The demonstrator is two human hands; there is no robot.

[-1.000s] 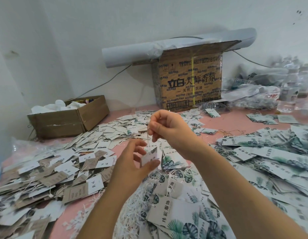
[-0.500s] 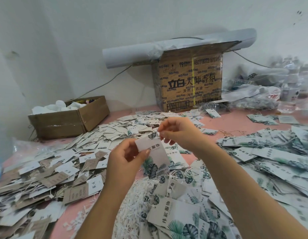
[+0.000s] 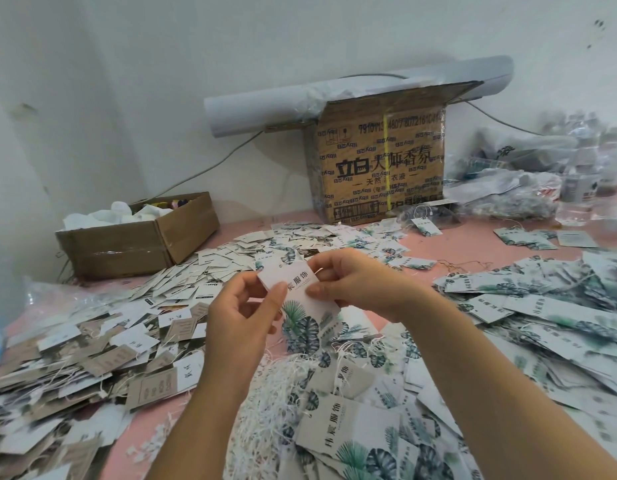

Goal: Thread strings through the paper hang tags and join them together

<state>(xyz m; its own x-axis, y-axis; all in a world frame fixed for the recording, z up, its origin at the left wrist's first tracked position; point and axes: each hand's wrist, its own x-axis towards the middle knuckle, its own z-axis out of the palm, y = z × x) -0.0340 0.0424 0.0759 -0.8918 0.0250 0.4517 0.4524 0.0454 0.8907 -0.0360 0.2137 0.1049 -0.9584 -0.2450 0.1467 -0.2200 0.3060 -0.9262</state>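
Note:
Both hands hold one white paper hang tag (image 3: pixel 302 306) with green leaf print above the table's middle. My left hand (image 3: pixel 243 310) pinches its left edge with the thumb on the face. My right hand (image 3: pixel 348 282) pinches the tag's top and right side. A thin string at the tag's top edge is barely visible by my right fingers. Below lies a heap of white strings (image 3: pixel 283 382) among leaf-print tags (image 3: pixel 352 431). Small brown and white tags (image 3: pixel 103 344) are piled on the left.
A pink table (image 3: pixel 449 244) carries more leaf tags (image 3: pixel 549 306) at the right. An open brown box (image 3: pixel 137 237) stands back left, a printed carton (image 3: pixel 379 161) with a paper roll (image 3: pixel 265 109) at the back, plastic bags and bottles (image 3: pixel 577 174) far right.
My right hand came down from pulling the string upward and now grips the tag. The tag rose and turned its face toward me, held by both hands.

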